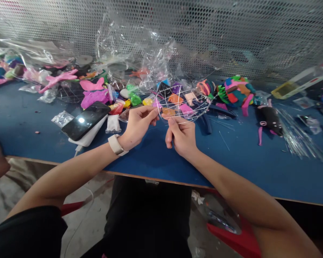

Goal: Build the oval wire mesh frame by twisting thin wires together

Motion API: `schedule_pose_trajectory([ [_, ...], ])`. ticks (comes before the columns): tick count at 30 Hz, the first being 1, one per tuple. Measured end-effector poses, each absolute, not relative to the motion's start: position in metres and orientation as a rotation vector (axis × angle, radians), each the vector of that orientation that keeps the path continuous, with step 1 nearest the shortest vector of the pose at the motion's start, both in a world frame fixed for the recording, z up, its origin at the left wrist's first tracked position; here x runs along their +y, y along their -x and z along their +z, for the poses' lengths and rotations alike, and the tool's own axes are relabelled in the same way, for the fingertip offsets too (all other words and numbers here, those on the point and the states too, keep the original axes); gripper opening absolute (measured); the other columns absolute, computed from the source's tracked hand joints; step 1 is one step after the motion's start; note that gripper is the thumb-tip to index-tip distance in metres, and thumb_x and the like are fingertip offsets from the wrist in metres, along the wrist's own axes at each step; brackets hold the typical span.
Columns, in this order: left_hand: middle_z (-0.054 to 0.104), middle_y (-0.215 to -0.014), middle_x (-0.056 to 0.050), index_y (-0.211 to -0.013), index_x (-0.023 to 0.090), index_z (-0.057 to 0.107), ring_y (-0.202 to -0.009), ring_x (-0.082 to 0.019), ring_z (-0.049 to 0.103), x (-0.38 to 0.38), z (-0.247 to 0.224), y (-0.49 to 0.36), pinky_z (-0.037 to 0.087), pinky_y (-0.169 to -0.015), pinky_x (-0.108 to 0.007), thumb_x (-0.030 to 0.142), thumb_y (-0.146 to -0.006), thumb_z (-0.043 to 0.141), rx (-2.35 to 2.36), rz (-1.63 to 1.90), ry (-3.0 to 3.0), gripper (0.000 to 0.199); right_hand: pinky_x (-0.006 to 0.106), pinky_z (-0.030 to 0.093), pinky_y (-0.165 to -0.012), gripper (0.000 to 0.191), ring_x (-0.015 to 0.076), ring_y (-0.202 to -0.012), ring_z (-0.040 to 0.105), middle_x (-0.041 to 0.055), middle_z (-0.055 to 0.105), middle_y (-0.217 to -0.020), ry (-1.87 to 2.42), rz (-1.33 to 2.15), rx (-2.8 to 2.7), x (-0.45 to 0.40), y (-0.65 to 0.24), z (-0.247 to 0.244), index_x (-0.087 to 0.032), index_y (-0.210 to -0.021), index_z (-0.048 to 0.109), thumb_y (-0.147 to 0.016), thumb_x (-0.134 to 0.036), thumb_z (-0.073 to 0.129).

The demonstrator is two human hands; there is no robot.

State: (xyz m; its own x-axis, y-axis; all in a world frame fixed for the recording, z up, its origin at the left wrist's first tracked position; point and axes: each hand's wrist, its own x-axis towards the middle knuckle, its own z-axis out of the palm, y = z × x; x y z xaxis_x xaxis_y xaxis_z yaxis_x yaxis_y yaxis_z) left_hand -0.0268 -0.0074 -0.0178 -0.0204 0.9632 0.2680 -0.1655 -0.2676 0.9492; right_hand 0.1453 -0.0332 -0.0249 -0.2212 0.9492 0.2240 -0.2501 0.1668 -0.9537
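Note:
A thin wire frame (195,116), rounded and open, is held up over the blue table between my two hands. My left hand (140,123), with a white watch (115,145) at the wrist, pinches its left end between thumb and fingers. Close beside it, my right hand (181,134) has thumb and forefinger pressed together on the lower left part of the wires. The fingertips of both hands are nearly touching. Behind the frame lie orange, pink and purple clay pieces, seen through the wires.
A black phone (86,121) lies left on a white object with a cable. Colourful clay and clear bags line the perforated back panel (231,39). Dark-handled pliers (205,123), a black clay figure (270,120) and a wire bundle (298,134) lie right. Part of another person shows far left.

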Motion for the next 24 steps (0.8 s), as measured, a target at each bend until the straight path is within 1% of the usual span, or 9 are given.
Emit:
schedule_pose_trajectory([
  [3, 0.065, -0.064, 0.001, -0.077, 0.019, 0.081, -0.056, -0.007, 0.050, -0.006, -0.017, 0.028, 0.040, -0.054, -0.024, 0.046, -0.091, 0.091, 0.986, 1.478, -1.326, 0.032, 0.020, 0.038, -0.032, 0.043, 0.0094, -0.031, 0.054, -0.0098, 0.060, -0.047, 0.731, 1.396, -1.262, -0.029, -0.147, -0.025, -0.025, -0.114, 0.087, -0.099, -0.064, 0.081],
  [6, 0.069, -0.071, 0.000, -0.081, 0.021, 0.085, -0.061, -0.009, 0.048, -0.004, -0.018, 0.031, 0.037, -0.056, -0.026, 0.038, -0.093, 0.088, 1.062, 1.501, -1.403, 0.022, 0.021, 0.038, -0.032, 0.045, 0.0096, -0.030, 0.053, -0.0103, 0.059, -0.045, 0.733, 1.434, -1.264, -0.027, -0.148, -0.023, -0.026, -0.109, 0.087, -0.095, -0.068, 0.083],
  [8, 0.073, -0.079, -0.002, -0.083, 0.023, 0.087, -0.072, -0.012, 0.056, -0.003, -0.019, 0.032, 0.044, -0.065, -0.027, 0.033, -0.095, 0.086, 1.110, 1.527, -1.469, 0.015, 0.021, 0.038, -0.032, 0.043, 0.0098, -0.030, 0.051, -0.0110, 0.057, -0.044, 0.721, 1.438, -1.260, -0.027, -0.148, -0.021, -0.027, -0.104, 0.087, -0.093, -0.068, 0.085],
  [12, 0.077, -0.104, -0.006, -0.087, 0.026, 0.089, -0.109, -0.020, 0.068, -0.001, -0.023, 0.034, 0.056, -0.097, -0.032, 0.030, -0.094, 0.086, 1.140, 1.568, -1.526, 0.009, 0.021, 0.036, -0.031, 0.039, 0.0090, -0.028, 0.049, -0.0123, 0.053, -0.042, 0.683, 1.410, -1.236, -0.026, -0.147, -0.018, -0.028, -0.098, 0.086, -0.090, -0.066, 0.089],
  [15, 0.077, -0.122, -0.009, -0.092, 0.024, 0.090, -0.121, -0.022, 0.071, -0.002, -0.023, 0.033, 0.058, -0.104, -0.035, 0.031, -0.094, 0.086, 1.103, 1.562, -1.495, 0.008, 0.022, 0.038, -0.033, 0.041, 0.0088, -0.028, 0.048, -0.0124, 0.054, -0.042, 0.701, 1.382, -1.226, -0.024, -0.148, -0.020, -0.028, -0.097, 0.086, -0.088, -0.068, 0.089],
  [17, 0.080, -0.119, -0.010, -0.092, 0.023, 0.090, -0.117, -0.021, 0.073, -0.003, -0.021, 0.033, 0.059, -0.099, -0.034, 0.029, -0.095, 0.084, 1.068, 1.556, -1.523, 0.009, 0.023, 0.040, -0.034, 0.043, 0.0092, -0.029, 0.048, -0.0125, 0.053, -0.042, 0.711, 1.367, -1.244, -0.023, -0.149, -0.021, -0.028, -0.100, 0.086, -0.090, -0.070, 0.088],
  [19, 0.083, -0.108, -0.008, -0.090, 0.022, 0.088, -0.104, -0.019, 0.075, -0.005, -0.019, 0.032, 0.059, -0.089, -0.031, 0.026, -0.096, 0.082, 1.066, 1.552, -1.577, 0.010, 0.023, 0.040, -0.035, 0.043, 0.0095, -0.030, 0.048, -0.0127, 0.052, -0.042, 0.710, 1.347, -1.271, -0.024, -0.151, -0.022, -0.028, -0.107, 0.086, -0.092, -0.069, 0.086],
  [22, 0.083, -0.092, -0.005, -0.085, 0.021, 0.086, -0.083, -0.015, 0.072, -0.006, -0.017, 0.031, 0.055, -0.077, -0.028, 0.021, -0.096, 0.079, 1.133, 1.513, -1.649, 0.013, 0.024, 0.040, -0.036, 0.047, 0.0096, -0.031, 0.049, -0.0128, 0.053, -0.044, 0.719, 1.279, -1.251, -0.027, -0.151, -0.019, -0.028, -0.114, 0.084, -0.093, -0.070, 0.085],
  [24, 0.082, -0.086, -0.005, -0.081, 0.020, 0.085, -0.078, -0.014, 0.070, -0.007, -0.017, 0.030, 0.053, -0.073, -0.028, 0.022, -0.096, 0.079, 1.154, 1.478, -1.670, 0.015, 0.024, 0.039, -0.035, 0.048, 0.0097, -0.031, 0.050, -0.0122, 0.055, -0.045, 0.738, 1.225, -1.188, -0.029, -0.150, -0.015, -0.028, -0.114, 0.084, -0.093, -0.071, 0.084],
])
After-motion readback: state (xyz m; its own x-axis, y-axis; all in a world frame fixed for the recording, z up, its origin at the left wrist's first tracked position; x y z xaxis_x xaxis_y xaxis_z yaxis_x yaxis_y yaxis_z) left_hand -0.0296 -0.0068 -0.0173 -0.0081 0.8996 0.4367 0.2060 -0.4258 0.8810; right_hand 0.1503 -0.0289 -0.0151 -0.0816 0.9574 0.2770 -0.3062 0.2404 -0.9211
